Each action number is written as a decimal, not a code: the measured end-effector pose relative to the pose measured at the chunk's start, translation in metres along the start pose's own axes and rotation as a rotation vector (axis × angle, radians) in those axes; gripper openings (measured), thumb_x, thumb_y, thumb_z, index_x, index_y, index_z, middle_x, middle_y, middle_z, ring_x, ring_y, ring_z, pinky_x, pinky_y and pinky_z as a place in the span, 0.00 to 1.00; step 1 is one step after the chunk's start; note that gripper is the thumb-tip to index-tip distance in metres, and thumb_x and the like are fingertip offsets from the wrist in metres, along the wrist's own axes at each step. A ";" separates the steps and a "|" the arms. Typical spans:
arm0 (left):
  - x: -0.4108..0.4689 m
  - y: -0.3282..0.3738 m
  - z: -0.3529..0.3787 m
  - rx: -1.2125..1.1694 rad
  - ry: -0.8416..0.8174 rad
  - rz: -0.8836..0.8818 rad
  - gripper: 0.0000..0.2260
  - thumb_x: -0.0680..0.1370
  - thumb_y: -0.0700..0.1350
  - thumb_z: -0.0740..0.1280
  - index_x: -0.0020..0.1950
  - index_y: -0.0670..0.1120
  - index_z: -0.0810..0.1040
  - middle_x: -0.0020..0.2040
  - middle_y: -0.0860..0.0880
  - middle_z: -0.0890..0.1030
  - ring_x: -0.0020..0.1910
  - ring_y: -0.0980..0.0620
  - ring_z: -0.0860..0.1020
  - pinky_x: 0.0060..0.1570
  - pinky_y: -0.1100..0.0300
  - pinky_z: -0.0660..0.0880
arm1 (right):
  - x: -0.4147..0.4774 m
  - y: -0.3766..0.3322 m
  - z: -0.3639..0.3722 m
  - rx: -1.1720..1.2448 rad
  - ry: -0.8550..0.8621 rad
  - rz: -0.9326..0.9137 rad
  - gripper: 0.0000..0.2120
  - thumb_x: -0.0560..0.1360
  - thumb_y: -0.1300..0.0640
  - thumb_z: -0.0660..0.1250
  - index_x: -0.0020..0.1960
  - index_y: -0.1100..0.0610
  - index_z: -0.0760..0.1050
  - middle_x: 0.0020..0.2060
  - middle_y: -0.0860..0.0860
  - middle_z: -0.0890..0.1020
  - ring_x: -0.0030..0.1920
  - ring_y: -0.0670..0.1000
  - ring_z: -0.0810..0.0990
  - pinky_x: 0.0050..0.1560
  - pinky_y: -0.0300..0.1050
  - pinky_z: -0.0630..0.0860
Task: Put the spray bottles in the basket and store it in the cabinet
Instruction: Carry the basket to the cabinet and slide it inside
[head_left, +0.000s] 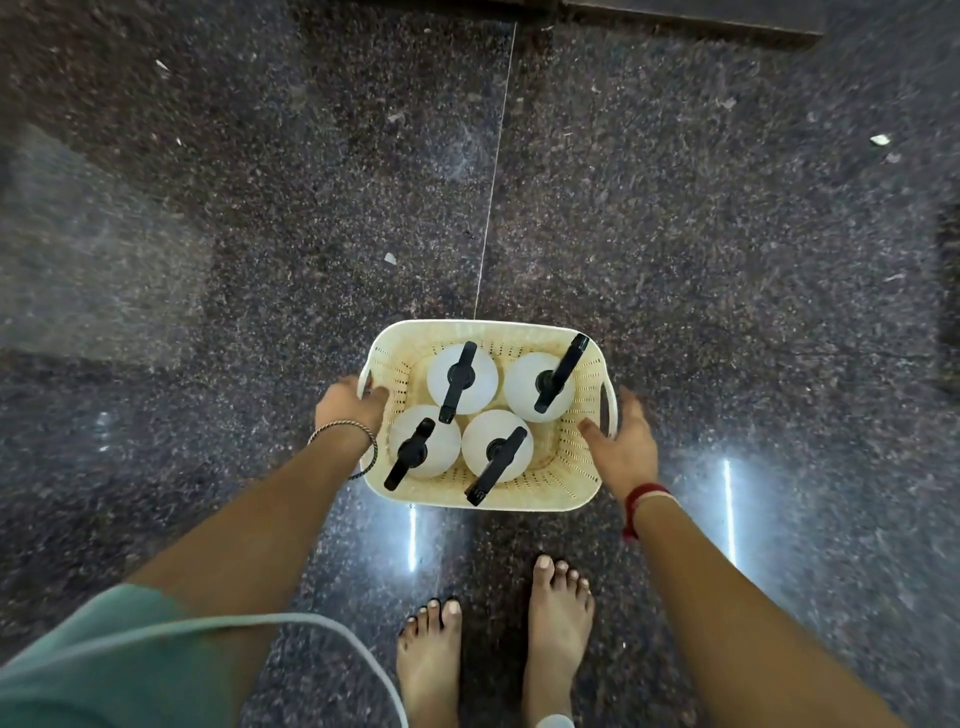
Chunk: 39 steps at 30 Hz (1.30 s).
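Observation:
A cream perforated plastic basket (571, 467) sits low in the middle of the view over a dark granite floor. Several white spray bottles with black trigger heads stand upright inside it, such as one at the back left (480, 375) and one at the front right (480, 444). My left hand (349, 402) is closed on the basket's left handle. My right hand (623, 441) lies along the basket's right side at its handle, fingers spread and thumb against the wall; whether it grips is unclear. The cabinet is not in view.
Polished speckled granite floor (675, 208) stretches all around, with a thin seam (493, 171) running away from the basket. A dark raised edge (701, 15) crosses the top. My bare feet (493, 639) stand just behind the basket. A pale cable (311, 621) loops at lower left.

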<state>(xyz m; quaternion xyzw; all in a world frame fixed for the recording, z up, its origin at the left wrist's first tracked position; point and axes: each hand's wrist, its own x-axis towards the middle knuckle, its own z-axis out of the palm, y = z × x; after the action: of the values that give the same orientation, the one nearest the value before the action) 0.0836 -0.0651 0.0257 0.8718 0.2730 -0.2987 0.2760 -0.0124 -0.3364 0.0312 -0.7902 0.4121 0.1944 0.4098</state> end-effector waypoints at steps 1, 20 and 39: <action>-0.001 -0.001 0.003 0.021 0.045 0.007 0.12 0.76 0.46 0.64 0.54 0.41 0.76 0.52 0.36 0.80 0.52 0.37 0.77 0.50 0.52 0.72 | 0.003 0.001 0.003 -0.012 -0.004 -0.005 0.30 0.74 0.57 0.67 0.73 0.56 0.59 0.67 0.58 0.72 0.66 0.59 0.71 0.66 0.52 0.68; 0.008 -0.025 0.023 -0.009 0.055 -0.086 0.14 0.74 0.42 0.68 0.54 0.34 0.76 0.52 0.33 0.80 0.52 0.36 0.78 0.49 0.49 0.74 | 0.027 0.016 0.010 0.043 -0.075 0.125 0.11 0.75 0.58 0.63 0.57 0.58 0.75 0.47 0.57 0.81 0.45 0.57 0.80 0.48 0.48 0.77; -0.070 0.096 -0.081 0.010 0.025 -0.030 0.10 0.74 0.40 0.65 0.50 0.33 0.76 0.46 0.34 0.81 0.44 0.37 0.79 0.39 0.54 0.73 | -0.018 -0.087 -0.122 0.008 -0.136 0.008 0.09 0.74 0.67 0.61 0.50 0.56 0.73 0.35 0.47 0.79 0.35 0.43 0.77 0.27 0.33 0.70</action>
<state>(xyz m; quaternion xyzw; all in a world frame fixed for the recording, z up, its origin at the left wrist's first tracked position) 0.1280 -0.1023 0.1576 0.8727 0.2882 -0.2931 0.2636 0.0440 -0.3981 0.1567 -0.7719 0.3872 0.2477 0.4392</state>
